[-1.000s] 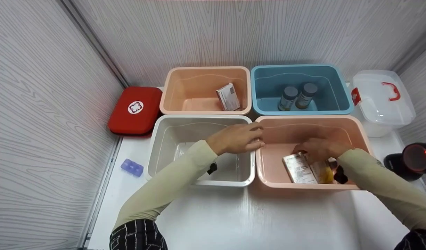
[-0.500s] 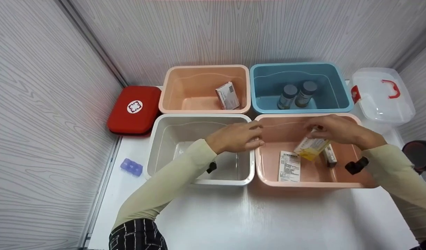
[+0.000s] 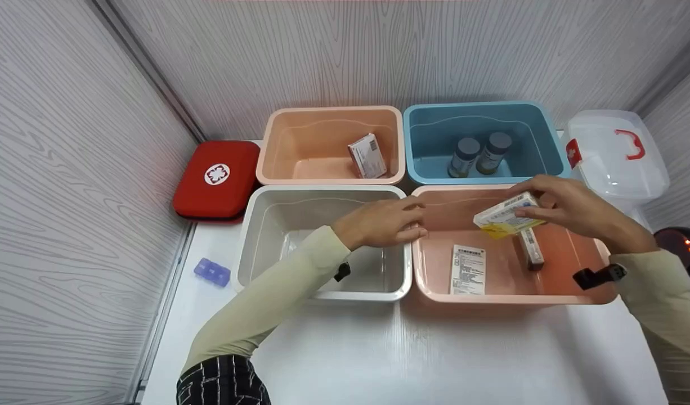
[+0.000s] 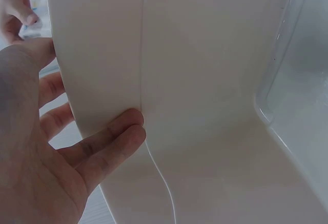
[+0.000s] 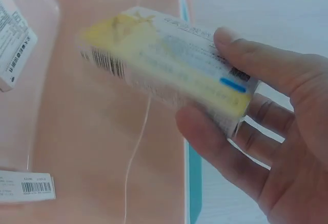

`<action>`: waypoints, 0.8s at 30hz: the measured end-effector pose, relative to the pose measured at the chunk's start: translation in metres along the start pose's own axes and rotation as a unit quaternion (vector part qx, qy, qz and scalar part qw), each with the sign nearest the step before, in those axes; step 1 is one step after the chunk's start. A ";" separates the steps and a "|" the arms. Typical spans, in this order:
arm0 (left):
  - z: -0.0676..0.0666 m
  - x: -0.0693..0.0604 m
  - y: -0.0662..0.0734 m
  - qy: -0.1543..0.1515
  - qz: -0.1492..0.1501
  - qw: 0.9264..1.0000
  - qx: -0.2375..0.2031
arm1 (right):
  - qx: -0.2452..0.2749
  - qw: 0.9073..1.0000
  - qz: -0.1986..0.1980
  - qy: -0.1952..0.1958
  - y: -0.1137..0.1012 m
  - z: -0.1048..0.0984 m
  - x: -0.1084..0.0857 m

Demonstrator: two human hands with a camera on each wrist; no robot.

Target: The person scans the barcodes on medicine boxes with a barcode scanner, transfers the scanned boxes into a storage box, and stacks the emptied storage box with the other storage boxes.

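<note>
My right hand (image 3: 581, 208) holds a white-and-yellow medicine box (image 3: 508, 216) tilted above the front right pink bin (image 3: 508, 300). In the right wrist view, thumb and fingers pinch one end of this box (image 5: 169, 62). Inside the pink bin lie a white printed box (image 3: 467, 270) and a narrow white carton (image 3: 531, 247). My left hand (image 3: 381, 222) grips the right rim of the white bin (image 3: 322, 295), where it meets the pink one. Two of its fingertips (image 4: 134, 124) press the white bin's inner wall in the left wrist view, while other fingers reach over the edge.
Behind stand an orange bin (image 3: 300, 135) with a white box (image 3: 368, 156) and a blue bin (image 3: 491, 109) with two lidded bottles (image 3: 493, 153). A red first-aid case (image 3: 215, 180), purple pill organizer (image 3: 212, 272), clear handled box (image 3: 615, 160) and dark device (image 3: 674, 247) flank them.
My right hand has lifted the white-and-yellow medicine box from beside the other boxes, raising it and moving to the right. The left hand stays in place on the rim.
</note>
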State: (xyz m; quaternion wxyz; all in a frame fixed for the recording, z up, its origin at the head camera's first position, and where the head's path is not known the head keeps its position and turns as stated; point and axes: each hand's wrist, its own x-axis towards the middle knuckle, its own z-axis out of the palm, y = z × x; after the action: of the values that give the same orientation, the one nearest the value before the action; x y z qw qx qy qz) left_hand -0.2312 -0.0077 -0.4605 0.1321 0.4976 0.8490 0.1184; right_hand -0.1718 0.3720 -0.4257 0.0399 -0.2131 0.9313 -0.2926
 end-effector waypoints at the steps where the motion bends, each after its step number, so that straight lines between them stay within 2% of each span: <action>1: 0.000 0.000 0.000 0.001 0.001 1.000 -0.002 | -0.004 1.000 -0.010 0.010 0.002 -0.001 -0.002; 4: 0.001 0.000 0.000 0.004 0.004 1.000 -0.001 | -0.004 0.999 -0.024 0.040 0.006 -0.003 -0.010; 6: 0.001 0.000 0.000 0.008 0.007 1.000 0.000 | 0.015 0.998 -0.020 0.058 0.009 -0.005 -0.016; 9: 0.000 -0.001 0.000 0.011 0.008 1.000 0.000 | 0.036 0.994 0.010 0.101 0.015 -0.008 -0.026; 11: 0.000 0.000 0.000 0.010 0.007 1.000 0.000 | 0.047 0.988 0.036 0.140 0.021 -0.011 -0.034; 15: 0.000 0.000 0.000 0.008 0.006 1.000 0.004 | 0.077 0.968 0.109 0.212 0.033 -0.018 -0.052; 19: 0.000 0.001 -0.001 0.011 0.008 1.000 0.008 | 0.116 0.949 0.150 0.253 0.049 -0.025 -0.072; 22: 0.001 0.000 -0.002 0.012 0.007 1.000 0.010 | 0.126 0.936 0.177 0.277 0.064 -0.027 -0.088; 24: 0.001 0.000 -0.002 0.010 0.006 1.000 0.010 | 0.130 0.923 0.204 0.299 0.074 -0.025 -0.098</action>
State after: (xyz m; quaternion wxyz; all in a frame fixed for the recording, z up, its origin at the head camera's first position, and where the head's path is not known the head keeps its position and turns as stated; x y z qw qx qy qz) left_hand -0.2323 -0.0084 -0.4621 0.1179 0.5027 0.8485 0.1158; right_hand -0.1163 0.4813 -0.4514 -0.1543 0.0860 0.8772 -0.4464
